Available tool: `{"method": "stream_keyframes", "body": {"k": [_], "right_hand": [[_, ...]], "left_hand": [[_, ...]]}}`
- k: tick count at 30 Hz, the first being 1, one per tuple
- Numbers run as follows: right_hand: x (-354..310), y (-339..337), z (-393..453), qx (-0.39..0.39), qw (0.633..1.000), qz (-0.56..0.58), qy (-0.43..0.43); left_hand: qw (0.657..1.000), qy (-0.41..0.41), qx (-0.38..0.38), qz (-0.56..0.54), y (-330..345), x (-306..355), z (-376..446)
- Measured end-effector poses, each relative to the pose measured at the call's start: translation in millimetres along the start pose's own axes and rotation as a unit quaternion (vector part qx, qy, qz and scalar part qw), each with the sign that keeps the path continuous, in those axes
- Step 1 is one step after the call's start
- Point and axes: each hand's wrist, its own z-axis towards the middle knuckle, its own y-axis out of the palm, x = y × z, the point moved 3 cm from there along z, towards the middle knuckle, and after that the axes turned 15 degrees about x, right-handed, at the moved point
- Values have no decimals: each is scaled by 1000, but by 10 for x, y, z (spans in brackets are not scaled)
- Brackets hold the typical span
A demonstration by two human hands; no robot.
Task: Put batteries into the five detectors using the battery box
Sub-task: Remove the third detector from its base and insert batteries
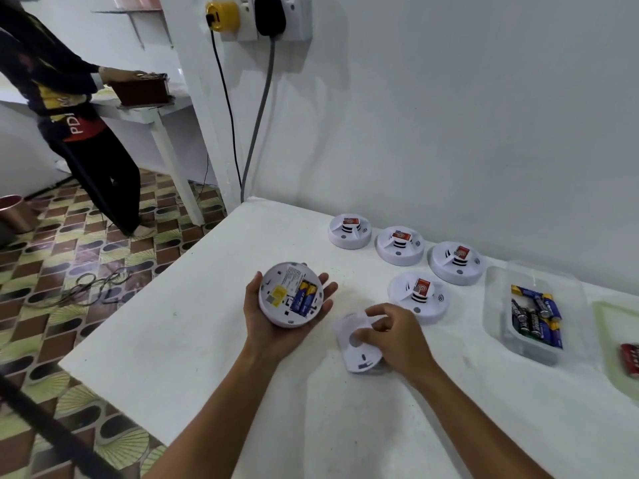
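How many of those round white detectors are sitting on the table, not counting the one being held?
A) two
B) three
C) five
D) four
D: four detectors rest face up on the table near the wall, while the left hand holds a fifth detector with its battery bay showing.

I see a plain workroom, not a home kitchen: bare white walls (484, 115), white work tables (214, 340), a wall socket (266, 19) with two plugs, patterned floor tiles (69, 257), and another person (69, 108) working at a second table (152, 114).
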Motion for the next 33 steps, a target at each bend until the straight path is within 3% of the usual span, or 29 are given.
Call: {"method": "stream_keyframes", "body": {"k": [7,13,19,27,33], "right_hand": [[-170,-46,-43,43,986,-112,-117],[-210,-583,49,91,988,-46,-118],[-115,-1651,172,154,985,34,-77],[363,-3085,71,239,968,53,-62],[733,-3542,41,226,972,37,-51]], "left_hand": [[1000,-9,-30,5,211,-14,31],[996,-34,-68,37,577,-367,171],[988,-73,-110,74,1303,-1220,402],[990,-97,-51,86,2243,-2700,539],[988,-109,-41,104,2373,-3368,584]]}}
